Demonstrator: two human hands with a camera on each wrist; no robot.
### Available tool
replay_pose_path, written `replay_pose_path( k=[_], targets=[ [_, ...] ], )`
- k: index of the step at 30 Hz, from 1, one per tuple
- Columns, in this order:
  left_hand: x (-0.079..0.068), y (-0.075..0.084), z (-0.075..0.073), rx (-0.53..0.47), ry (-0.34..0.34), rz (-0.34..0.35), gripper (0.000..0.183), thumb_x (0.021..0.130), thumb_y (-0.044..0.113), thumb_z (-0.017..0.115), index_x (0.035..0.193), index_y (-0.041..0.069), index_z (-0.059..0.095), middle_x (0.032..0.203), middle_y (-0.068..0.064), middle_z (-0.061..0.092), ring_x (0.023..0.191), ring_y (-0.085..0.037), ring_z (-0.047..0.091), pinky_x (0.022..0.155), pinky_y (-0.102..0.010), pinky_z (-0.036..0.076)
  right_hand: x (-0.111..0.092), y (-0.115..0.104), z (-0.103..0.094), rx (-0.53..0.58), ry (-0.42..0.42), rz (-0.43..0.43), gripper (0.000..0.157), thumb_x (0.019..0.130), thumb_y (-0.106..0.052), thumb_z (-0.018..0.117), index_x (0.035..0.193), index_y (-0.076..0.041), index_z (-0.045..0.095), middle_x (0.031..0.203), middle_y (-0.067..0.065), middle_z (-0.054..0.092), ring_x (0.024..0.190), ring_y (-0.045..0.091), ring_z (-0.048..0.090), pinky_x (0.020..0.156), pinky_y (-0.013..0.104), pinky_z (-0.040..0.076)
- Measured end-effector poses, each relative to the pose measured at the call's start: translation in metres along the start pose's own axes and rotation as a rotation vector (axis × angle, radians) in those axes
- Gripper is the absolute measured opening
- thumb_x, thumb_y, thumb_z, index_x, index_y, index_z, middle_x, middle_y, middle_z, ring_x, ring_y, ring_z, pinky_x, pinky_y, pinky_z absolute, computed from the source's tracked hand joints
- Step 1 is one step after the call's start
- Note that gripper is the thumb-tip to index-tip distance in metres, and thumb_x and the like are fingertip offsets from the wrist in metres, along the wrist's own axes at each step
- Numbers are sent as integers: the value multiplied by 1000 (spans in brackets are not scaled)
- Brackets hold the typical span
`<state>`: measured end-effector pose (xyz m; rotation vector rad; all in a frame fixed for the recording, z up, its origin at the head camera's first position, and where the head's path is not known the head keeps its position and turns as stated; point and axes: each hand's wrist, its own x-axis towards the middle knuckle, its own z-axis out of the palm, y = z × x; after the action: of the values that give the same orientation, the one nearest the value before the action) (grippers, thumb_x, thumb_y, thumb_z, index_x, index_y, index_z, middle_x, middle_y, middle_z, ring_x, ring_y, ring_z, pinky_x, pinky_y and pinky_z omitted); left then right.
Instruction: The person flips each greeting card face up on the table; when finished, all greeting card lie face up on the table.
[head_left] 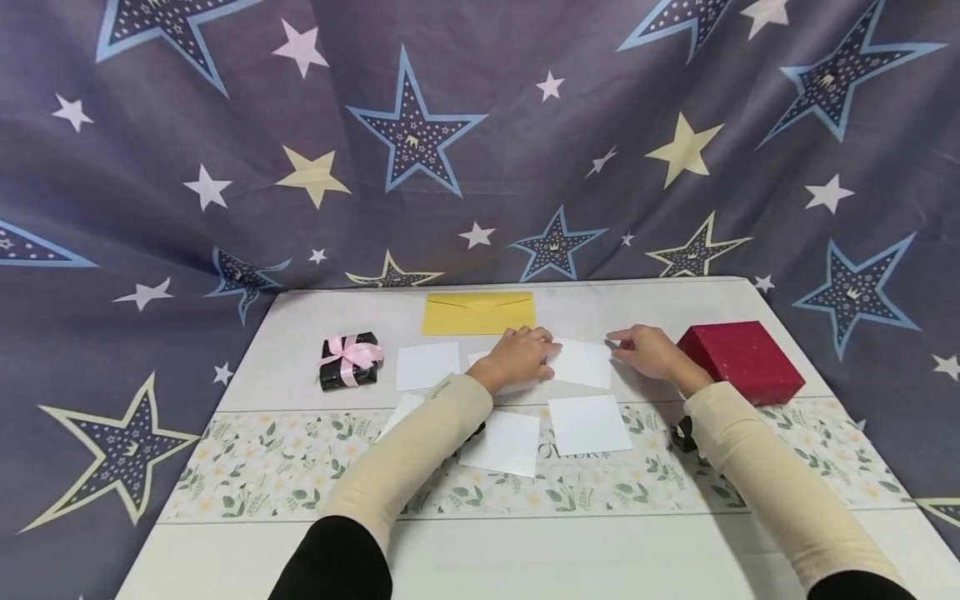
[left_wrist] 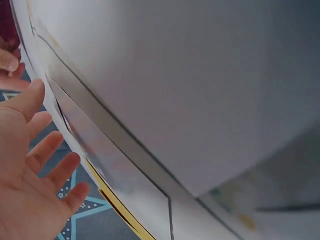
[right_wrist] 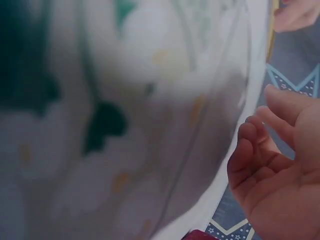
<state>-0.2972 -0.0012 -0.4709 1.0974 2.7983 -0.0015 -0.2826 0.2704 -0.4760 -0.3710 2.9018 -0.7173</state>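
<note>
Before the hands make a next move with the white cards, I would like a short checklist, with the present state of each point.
1. Left hand at the left edge of the back-right card: ok.
2. Right hand touching that card's right edge: cannot tell; it is very near.
3. Front-left card fully in sight: not ok; the left sleeve hides part of it.
4. Yellow envelope closed: cannot tell; its flap looks down, but a seal does not show.
5. Red box apart from the back-right card: ok.
</note>
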Motion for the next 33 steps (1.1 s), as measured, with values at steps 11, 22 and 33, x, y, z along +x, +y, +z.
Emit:
replay_pose_path(
  k=[11,22,33],
  targets=[
    [3,3,2,-30,-51,-26,55,101,46,60,152,30,49,154,3,48,140,-23,45,114,-46,35,3,2,7,-48,-21,39,43,95,-17,68,135,0,64,102,13,71,89,24,59,88,48,50],
    [3,6,-2,-80,-53,-72,55,100,44,62,152,29,50,152,2,49,137,-23,46,113,-45,37,5,0,6,-13,-21,88,42,95,-20,68,133,-3,66,108,15,71,95,26,60,90,48,50],
    [5,4,4,-83,-43,-79,54,100,44,62,151,31,51,152,4,50,136,-22,46,113,-44,36,4,2,9,57,8,75,36,95,-21,68,127,-4,68,105,12,70,91,24,59,83,39,49]
  ],
)
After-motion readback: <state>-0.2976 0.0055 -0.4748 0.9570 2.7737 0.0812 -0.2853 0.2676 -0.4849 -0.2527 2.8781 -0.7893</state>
